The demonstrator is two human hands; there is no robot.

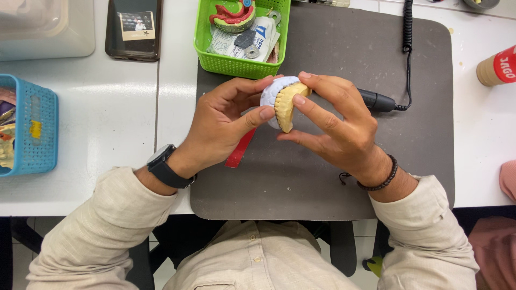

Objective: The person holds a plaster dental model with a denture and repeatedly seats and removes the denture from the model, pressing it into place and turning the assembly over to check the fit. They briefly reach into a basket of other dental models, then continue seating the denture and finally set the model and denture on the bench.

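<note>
At the centre of the frame both hands close around a dental cast (pixel 285 104), a yellowish set of model teeth pressed against a pale lilac block. The left hand (pixel 223 121) grips it from the left, thumb laid on the yellow edge and fingers curled behind the lilac part. The right hand (pixel 336 126) clasps it from the right, fingertips on the top and bottom of the yellow piece. The cast is held above a dark grey mat (pixel 322 172) on the white counter (pixel 107 134). A red strip (pixel 240 149) lies on the mat under the left hand. Behind the right hand a black handpiece (pixel 376 101) lies with its coiled cable (pixel 407 32) running to the top edge. Farther up sit a green basket (pixel 236 64), a phone (pixel 134 29) and, at left, a blue basket (pixel 35 134).
</note>
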